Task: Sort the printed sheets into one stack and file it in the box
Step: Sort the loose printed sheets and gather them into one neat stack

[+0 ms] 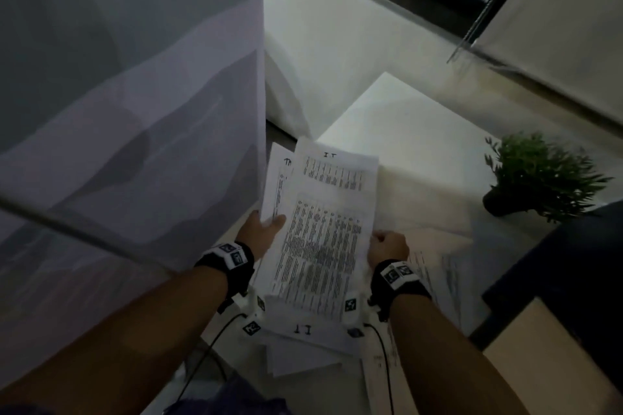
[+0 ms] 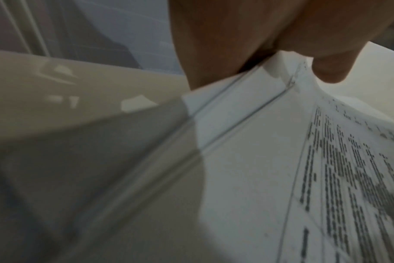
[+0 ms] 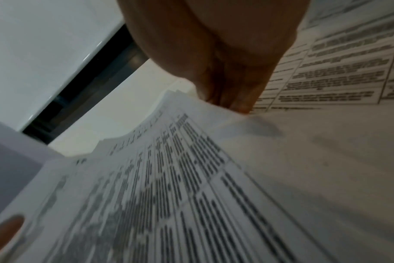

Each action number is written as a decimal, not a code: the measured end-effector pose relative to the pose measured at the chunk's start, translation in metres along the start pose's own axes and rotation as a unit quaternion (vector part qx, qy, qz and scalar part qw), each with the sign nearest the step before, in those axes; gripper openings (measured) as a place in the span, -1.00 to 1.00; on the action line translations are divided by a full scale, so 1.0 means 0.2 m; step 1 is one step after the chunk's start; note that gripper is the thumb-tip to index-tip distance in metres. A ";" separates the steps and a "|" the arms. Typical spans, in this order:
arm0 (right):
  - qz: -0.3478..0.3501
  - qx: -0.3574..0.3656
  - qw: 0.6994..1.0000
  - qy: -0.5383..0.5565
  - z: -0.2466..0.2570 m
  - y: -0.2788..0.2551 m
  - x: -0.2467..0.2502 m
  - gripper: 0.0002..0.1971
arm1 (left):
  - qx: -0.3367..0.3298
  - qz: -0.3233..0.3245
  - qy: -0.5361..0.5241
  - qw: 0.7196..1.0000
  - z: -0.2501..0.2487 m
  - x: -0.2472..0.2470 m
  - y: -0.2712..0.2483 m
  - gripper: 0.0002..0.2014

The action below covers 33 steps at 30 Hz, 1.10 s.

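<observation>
A loose bunch of printed sheets [image 1: 323, 229] with tables of text is held up in front of me, fanned and uneven. My left hand [image 1: 269, 222] grips its left edge, thumb [image 2: 331, 71] on top of the paper [image 2: 259, 160]. My right hand [image 1: 381, 239] pinches the right edge, fingers curled [image 3: 225, 80] round the sheets [image 3: 169, 178]. More printed sheets [image 1: 438, 266] lie flat on the table under and right of my right wrist, and also show in the right wrist view as printed sheets [image 3: 337, 80]. I cannot make out a filing box for certain.
A tall grey panel [image 1: 135, 111] stands close on the left. A white block-like surface [image 1: 397, 125] lies beyond the sheets. At the right a small potted plant [image 1: 536, 178] stands, with a dark object [image 1: 573, 263] below it. The scene is dim.
</observation>
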State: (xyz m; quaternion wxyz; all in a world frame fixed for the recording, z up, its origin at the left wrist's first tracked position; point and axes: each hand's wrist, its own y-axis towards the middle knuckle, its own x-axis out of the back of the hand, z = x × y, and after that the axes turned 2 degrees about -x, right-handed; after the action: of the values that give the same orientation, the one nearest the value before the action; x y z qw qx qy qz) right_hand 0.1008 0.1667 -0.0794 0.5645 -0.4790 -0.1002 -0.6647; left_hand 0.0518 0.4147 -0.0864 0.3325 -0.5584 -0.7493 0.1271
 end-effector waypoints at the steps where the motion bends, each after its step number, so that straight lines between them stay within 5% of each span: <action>1: -0.009 0.004 1.000 -0.014 0.01 0.00 -0.03 -0.76 | -0.006 0.000 0.022 1.000 0.00 -0.02 0.00 -0.23; 8: 0.082 0.056 0.995 -0.029 -0.03 0.00 -0.14 -0.34 | -0.076 0.028 0.045 0.996 0.00 0.00 0.03 -0.16; 13: 0.103 0.046 0.983 0.144 -0.05 -0.04 0.06 0.07 | -0.152 0.043 -0.077 0.984 -0.10 0.10 -0.08 -0.56; 16: 0.149 0.082 0.931 0.323 0.08 -0.16 0.29 -0.23 | -0.168 0.076 -0.167 0.969 -0.24 0.18 -0.20 -0.57; 19: 0.105 0.156 0.894 0.407 0.23 -0.26 0.51 -0.65 | -0.223 0.062 -0.201 0.952 -0.44 0.21 -0.32 -0.57; 21: 0.068 0.200 0.858 0.468 0.31 -0.32 0.62 -0.74 | -0.287 0.033 -0.196 0.937 -0.56 0.22 -0.39 -0.62; 25: -0.004 0.270 0.838 0.475 0.37 -0.40 0.69 -0.60 | -0.348 -0.007 -0.212 0.913 -0.65 0.19 -0.46 -0.58; 29: -0.007 0.258 0.835 0.486 0.32 -0.43 0.64 -0.29 | -0.337 -0.012 -0.212 0.917 -0.56 0.13 -0.43 -0.34; 33: -0.028 0.253 0.839 0.481 0.29 -0.42 0.62 -0.14 | -0.312 -0.001 -0.197 0.929 -0.51 0.07 -0.38 -0.32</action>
State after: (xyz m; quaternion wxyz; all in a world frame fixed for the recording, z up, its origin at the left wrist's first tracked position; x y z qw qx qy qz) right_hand 0.0726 0.1541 0.0783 0.6247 0.0637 0.0056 -0.7783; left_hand 0.0579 0.3836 0.0383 -0.0127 -0.5970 -0.8022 -0.0061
